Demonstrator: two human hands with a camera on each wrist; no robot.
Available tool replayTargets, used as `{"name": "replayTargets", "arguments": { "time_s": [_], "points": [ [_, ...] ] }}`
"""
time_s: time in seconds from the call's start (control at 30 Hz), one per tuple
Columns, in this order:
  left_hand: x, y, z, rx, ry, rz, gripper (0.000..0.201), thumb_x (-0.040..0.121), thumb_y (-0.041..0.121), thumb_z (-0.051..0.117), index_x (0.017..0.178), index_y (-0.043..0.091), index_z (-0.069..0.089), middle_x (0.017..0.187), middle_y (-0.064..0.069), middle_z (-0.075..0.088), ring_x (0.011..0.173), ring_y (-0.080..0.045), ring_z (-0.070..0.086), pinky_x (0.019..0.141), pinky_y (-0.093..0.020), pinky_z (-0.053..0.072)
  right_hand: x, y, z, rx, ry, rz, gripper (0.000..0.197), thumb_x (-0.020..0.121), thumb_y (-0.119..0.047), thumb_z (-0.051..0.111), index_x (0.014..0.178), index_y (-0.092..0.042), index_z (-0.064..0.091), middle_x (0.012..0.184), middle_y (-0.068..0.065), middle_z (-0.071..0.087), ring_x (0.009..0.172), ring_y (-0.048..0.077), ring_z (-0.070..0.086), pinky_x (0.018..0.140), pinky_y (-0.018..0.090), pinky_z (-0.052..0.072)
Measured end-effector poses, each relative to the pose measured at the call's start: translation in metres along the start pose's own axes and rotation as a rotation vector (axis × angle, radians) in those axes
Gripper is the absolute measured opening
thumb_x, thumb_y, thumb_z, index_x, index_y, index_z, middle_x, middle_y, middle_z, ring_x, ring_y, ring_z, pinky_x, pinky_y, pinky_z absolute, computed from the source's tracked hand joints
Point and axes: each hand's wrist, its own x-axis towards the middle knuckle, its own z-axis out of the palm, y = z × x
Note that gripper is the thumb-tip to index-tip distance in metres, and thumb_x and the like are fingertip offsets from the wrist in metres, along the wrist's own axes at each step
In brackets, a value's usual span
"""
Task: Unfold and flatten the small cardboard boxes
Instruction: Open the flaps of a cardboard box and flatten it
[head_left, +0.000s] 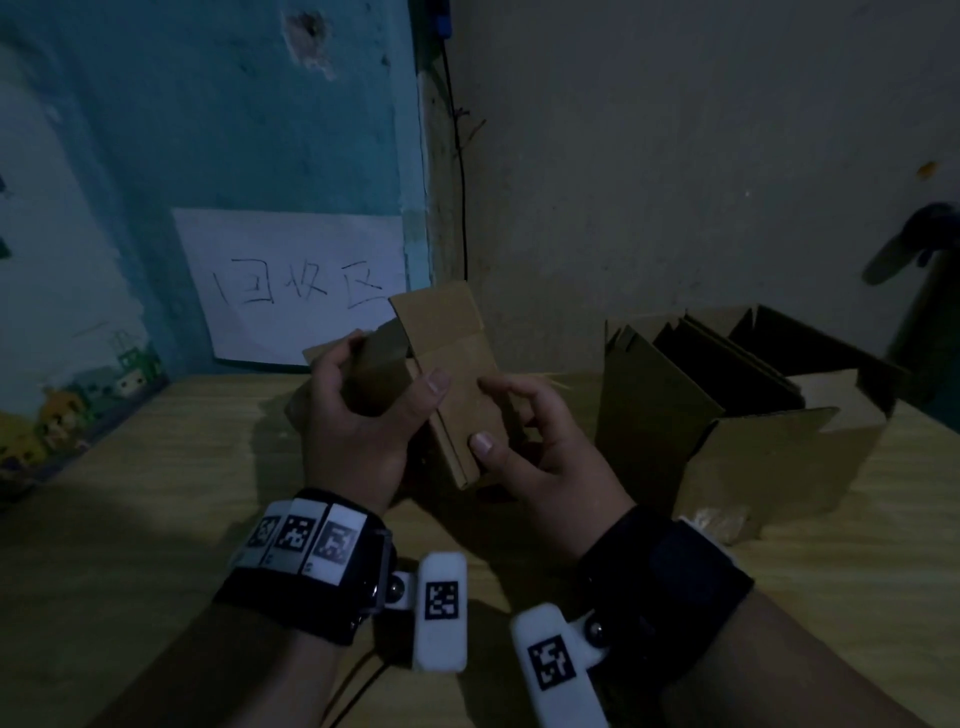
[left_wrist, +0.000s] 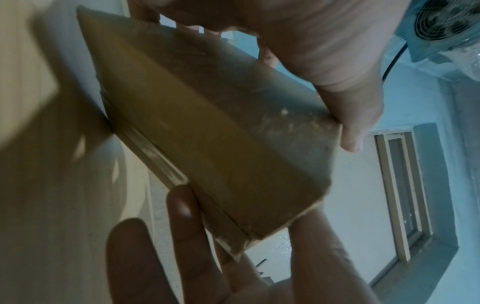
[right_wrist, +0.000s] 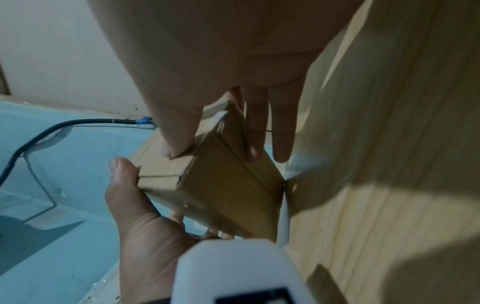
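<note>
Both hands hold a small brown cardboard box (head_left: 452, 384) above the wooden table (head_left: 156, 519). One end flap (head_left: 436, 312) stands up towards the wall. My left hand (head_left: 387, 374) grips the box's left side, with the thumb on the front face and the fingers curled behind. At the near right edge my right hand (head_left: 485, 413) pinches it, thumb in front and fingers round the far side. In the left wrist view the box (left_wrist: 207, 133) fills the middle. In the right wrist view the box (right_wrist: 223, 185) sits between the right fingers (right_wrist: 257, 133) and the left hand (right_wrist: 137, 216).
A large open carton (head_left: 753, 452) stands on the table to the right, with several flattened cardboard pieces (head_left: 727, 364) upright inside. A white paper sign (head_left: 296, 286) leans on the blue wall behind. A black cable (head_left: 460, 156) runs down the corner.
</note>
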Motion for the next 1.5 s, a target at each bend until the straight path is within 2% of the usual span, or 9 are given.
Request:
{"name": "replayTargets", "arguments": {
  "time_s": [0.17,0.27,0.4,0.57,0.7,0.83,1.13,1.33,1.5],
  "points": [
    [0.002,0.002,-0.003,-0.062,0.057,-0.109,0.107,0.052,0.066,0.089,0.149,0.046,0.048,0.152,-0.002,0.055,0.116,-0.025,0.067,0.069,-0.038,0.063,0.000,-0.004,-0.001,0.004,0.027,0.008,0.065,0.093,-0.021,0.076,0.141,-0.057,0.051,0.139,-0.016,0.051,0.110,0.017,0.071,0.086,0.039,0.066],
    [0.002,0.004,-0.004,-0.073,0.041,-0.126,0.108,0.054,0.065,0.090,0.150,0.046,0.046,0.152,-0.002,0.054,0.112,-0.021,0.065,0.059,-0.033,0.061,0.000,-0.003,-0.001,0.036,0.049,-0.010,0.060,0.094,-0.011,0.073,0.139,-0.046,0.059,0.133,-0.027,0.051,0.107,0.009,0.072,0.086,0.037,0.066],
    [0.004,0.001,-0.005,-0.095,0.058,-0.143,0.114,0.047,0.069,0.093,0.149,0.046,0.049,0.153,-0.002,0.051,0.115,-0.023,0.065,0.049,-0.023,0.059,-0.001,-0.004,-0.003,0.077,0.049,-0.002,0.046,0.092,-0.002,0.072,0.122,-0.036,0.067,0.132,-0.019,0.059,0.105,0.000,0.071,0.085,0.034,0.066],
    [0.003,0.000,-0.004,-0.074,0.088,-0.143,0.121,0.041,0.086,0.084,0.149,0.044,0.050,0.148,0.001,0.059,0.123,-0.028,0.065,0.089,-0.051,0.062,-0.001,-0.001,-0.002,0.067,0.077,-0.004,0.052,0.078,-0.006,0.087,0.115,-0.035,0.067,0.113,-0.016,0.073,0.103,0.016,0.076,0.088,0.041,0.066],
    [0.003,-0.002,-0.005,-0.071,0.065,-0.157,0.136,0.026,0.099,0.078,0.149,0.049,0.049,0.156,-0.003,0.050,0.127,-0.032,0.062,0.091,-0.055,0.062,-0.001,-0.001,-0.002,0.088,0.137,-0.017,0.061,0.074,-0.005,0.089,0.123,-0.032,0.065,0.117,-0.016,0.069,0.101,0.017,0.077,0.086,0.038,0.066],
    [0.001,-0.002,-0.002,-0.136,0.012,-0.164,0.130,0.035,0.090,0.083,0.152,0.049,0.045,0.154,-0.001,0.053,0.129,-0.032,0.061,0.088,-0.049,0.060,-0.001,-0.002,-0.003,0.117,0.130,-0.001,0.058,0.078,-0.005,0.086,0.124,-0.033,0.066,0.123,-0.012,0.066,0.106,0.020,0.075,0.089,0.042,0.065],
    [0.006,-0.011,-0.001,-0.165,-0.060,-0.237,0.126,0.029,0.090,0.089,0.144,0.056,0.050,0.154,-0.002,0.054,0.128,-0.035,0.063,0.095,-0.066,0.060,0.000,0.000,-0.007,0.076,0.172,-0.089,0.045,0.086,-0.004,0.078,0.121,-0.032,0.070,0.128,-0.014,0.068,0.105,0.007,0.075,0.089,0.034,0.065],
    [0.004,-0.012,-0.002,-0.186,-0.139,-0.330,0.122,0.036,0.093,0.086,0.147,0.059,0.050,0.156,0.004,0.056,0.134,-0.035,0.060,0.100,-0.070,0.055,0.005,0.008,-0.013,-0.002,0.307,-0.160,0.037,0.093,-0.025,0.076,0.123,-0.046,0.071,0.125,-0.017,0.071,0.107,0.007,0.072,0.083,0.032,0.064],
    [0.004,-0.011,-0.002,-0.176,-0.065,-0.303,0.121,0.056,0.061,0.098,0.160,0.051,0.037,0.143,0.012,0.060,0.120,-0.018,0.064,0.107,-0.056,0.054,0.016,0.014,-0.018,0.130,0.483,-0.067,0.021,0.100,-0.028,0.068,0.118,-0.039,0.066,0.115,-0.006,0.073,0.095,0.010,0.072,0.067,0.023,0.061]
  ]
}}
